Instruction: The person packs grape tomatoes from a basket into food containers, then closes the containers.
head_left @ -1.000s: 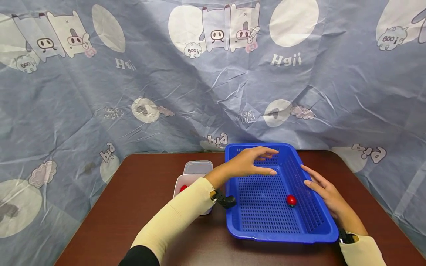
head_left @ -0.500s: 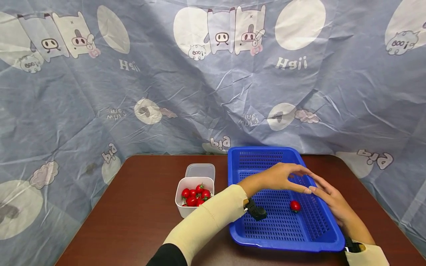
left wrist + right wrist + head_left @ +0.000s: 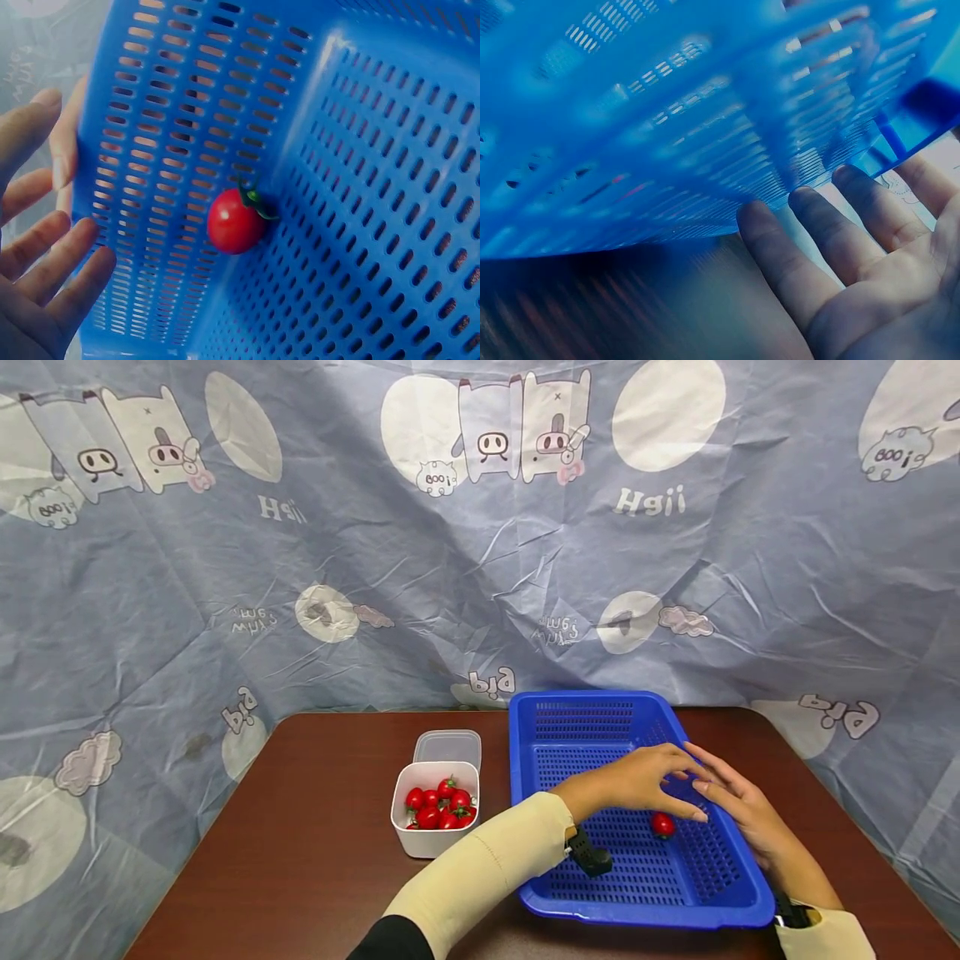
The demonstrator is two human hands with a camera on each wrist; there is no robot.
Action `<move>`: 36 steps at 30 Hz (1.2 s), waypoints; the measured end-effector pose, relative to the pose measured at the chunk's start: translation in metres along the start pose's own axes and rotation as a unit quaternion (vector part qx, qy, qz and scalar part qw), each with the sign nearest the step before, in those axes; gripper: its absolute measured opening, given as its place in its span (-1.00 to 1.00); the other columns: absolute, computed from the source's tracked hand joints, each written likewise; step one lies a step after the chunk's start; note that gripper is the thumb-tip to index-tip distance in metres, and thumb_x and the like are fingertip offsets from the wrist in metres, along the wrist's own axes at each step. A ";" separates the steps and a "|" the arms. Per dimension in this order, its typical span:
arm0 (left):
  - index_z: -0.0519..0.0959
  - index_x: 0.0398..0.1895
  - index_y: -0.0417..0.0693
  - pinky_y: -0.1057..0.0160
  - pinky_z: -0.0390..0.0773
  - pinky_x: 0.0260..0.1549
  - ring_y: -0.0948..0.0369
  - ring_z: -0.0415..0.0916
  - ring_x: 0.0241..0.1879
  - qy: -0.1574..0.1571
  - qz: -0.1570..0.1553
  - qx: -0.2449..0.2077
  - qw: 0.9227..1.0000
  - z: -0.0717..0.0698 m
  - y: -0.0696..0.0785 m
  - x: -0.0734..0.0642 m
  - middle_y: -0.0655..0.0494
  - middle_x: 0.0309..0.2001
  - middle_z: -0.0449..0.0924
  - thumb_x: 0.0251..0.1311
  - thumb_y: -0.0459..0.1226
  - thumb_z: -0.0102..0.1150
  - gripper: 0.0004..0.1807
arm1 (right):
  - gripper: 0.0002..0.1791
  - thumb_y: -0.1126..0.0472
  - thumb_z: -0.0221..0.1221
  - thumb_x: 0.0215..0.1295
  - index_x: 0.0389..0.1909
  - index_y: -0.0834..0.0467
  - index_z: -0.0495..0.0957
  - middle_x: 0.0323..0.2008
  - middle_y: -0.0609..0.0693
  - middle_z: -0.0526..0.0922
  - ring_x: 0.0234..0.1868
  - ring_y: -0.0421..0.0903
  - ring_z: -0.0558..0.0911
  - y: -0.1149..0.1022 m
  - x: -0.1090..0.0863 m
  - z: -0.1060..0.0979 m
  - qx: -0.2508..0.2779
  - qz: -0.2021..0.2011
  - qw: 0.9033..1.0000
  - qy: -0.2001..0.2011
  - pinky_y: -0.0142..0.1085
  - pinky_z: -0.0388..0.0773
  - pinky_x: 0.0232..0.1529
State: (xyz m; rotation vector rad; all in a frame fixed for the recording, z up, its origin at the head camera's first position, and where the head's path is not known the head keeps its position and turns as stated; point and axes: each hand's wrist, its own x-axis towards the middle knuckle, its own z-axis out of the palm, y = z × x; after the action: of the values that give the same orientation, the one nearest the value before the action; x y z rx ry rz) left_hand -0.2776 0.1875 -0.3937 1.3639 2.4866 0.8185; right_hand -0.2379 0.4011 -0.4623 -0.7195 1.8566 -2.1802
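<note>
My left hand (image 3: 651, 779) hovers over the right part of a blue slotted plastic basket (image 3: 645, 910), fingers spread and holding nothing. A single red cherry tomato (image 3: 663, 825) with a green stem lies in the basket, just beneath that hand. In the left wrist view the tomato (image 3: 236, 221) sits where the slotted wall meets the floor, apart from the fingertips (image 3: 101, 262). On the basket's right side, my right hand (image 3: 742, 802) holds the rim, thumb over the edge. The right wrist view shows its fingers (image 3: 840, 240) against the outer wall.
Left of the basket stands a white box (image 3: 431, 843) holding several cherry tomatoes (image 3: 442, 806). A translucent lid (image 3: 447, 747) lies behind it. All rest on a brown table (image 3: 300, 860), with a printed grey-blue cloth (image 3: 420, 568) hanging behind.
My left hand has moved right and down, from the middle of the basket to near the tomato. Its forearm has uncovered the white box. The right hand has stayed at the rim.
</note>
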 end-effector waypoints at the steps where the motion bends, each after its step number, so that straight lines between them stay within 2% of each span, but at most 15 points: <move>1: 0.52 0.15 0.27 0.62 0.36 -0.12 0.54 0.40 -0.02 0.002 0.000 0.010 1.000 0.001 -0.001 0.000 0.39 0.13 0.39 0.03 0.08 0.38 -0.43 | -0.37 0.43 -0.29 0.51 0.53 0.16 -0.19 0.32 -0.18 0.38 0.18 -0.11 0.53 0.000 0.000 0.000 0.007 0.001 1.000 0.000 0.04 0.58 -0.15; 6: 0.46 0.11 0.24 0.63 0.29 -0.11 0.59 0.41 -0.06 0.001 -0.009 0.057 0.998 0.004 -0.002 0.001 0.41 0.02 0.46 0.00 0.12 0.38 -0.41 | -0.37 0.42 -0.28 0.51 0.53 0.13 -0.18 0.30 -0.15 0.40 0.07 0.05 0.61 -0.001 0.000 0.000 0.027 0.011 1.000 0.002 0.14 0.55 -0.21; 14: 0.46 0.03 0.20 0.64 0.29 -0.18 0.56 0.40 -0.17 -0.041 -0.051 0.105 0.992 0.018 -0.005 0.001 0.44 -0.13 0.51 -0.03 0.11 0.41 -0.44 | -0.35 0.46 -0.32 0.50 0.53 0.14 -0.23 0.35 -0.02 0.34 0.15 0.06 0.55 0.000 0.001 0.000 0.052 0.001 0.998 -0.022 0.14 0.53 -0.16; 20: 0.47 0.00 0.27 0.54 0.32 -0.25 0.50 0.34 -0.27 -0.098 -0.081 0.179 0.976 0.027 -0.009 0.001 0.43 -0.25 0.43 -0.05 0.14 0.41 -0.46 | -0.35 0.44 -0.29 0.51 0.53 0.14 -0.22 0.41 -0.03 0.25 0.16 0.04 0.55 0.001 0.001 0.001 0.041 0.006 0.999 -0.011 0.19 0.48 -0.14; 23: 0.49 0.01 0.32 0.52 0.33 -0.27 0.49 0.34 -0.30 -0.121 -0.094 0.201 0.968 0.030 -0.011 0.000 0.45 -0.27 0.42 -0.05 0.14 0.41 -0.47 | -0.35 0.43 -0.28 0.51 0.53 0.13 -0.21 0.41 -0.06 0.24 0.16 0.01 0.55 0.000 0.001 0.001 0.032 0.010 0.999 -0.005 0.19 0.48 -0.14; 30: 0.54 -0.03 0.38 0.51 0.35 -0.23 0.49 0.35 -0.29 -0.142 -0.088 0.225 0.960 0.034 -0.011 0.000 0.47 -0.33 0.42 -0.03 0.13 0.40 -0.54 | -0.36 0.42 -0.27 0.51 0.53 0.10 -0.18 0.41 -0.09 0.25 0.19 0.04 0.52 0.000 0.000 0.001 0.023 0.008 1.000 -0.002 0.20 0.49 -0.14; 36: 0.59 -0.03 0.45 0.49 0.35 -0.15 0.49 0.36 -0.24 -0.156 -0.077 0.242 0.955 0.037 -0.012 0.001 0.50 -0.29 0.46 -0.01 0.10 0.40 -0.58 | -0.36 0.42 -0.27 0.51 0.53 0.11 -0.18 0.42 -0.08 0.24 0.20 0.06 0.51 0.001 0.000 0.000 0.032 0.008 0.999 -0.003 0.20 0.49 -0.13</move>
State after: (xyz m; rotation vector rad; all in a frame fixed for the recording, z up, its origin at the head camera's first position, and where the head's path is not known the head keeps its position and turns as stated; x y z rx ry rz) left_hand -0.2715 0.1972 -0.4304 1.2797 2.5772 -0.0542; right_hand -0.2382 0.4010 -0.4629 -0.6943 1.7736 -2.2143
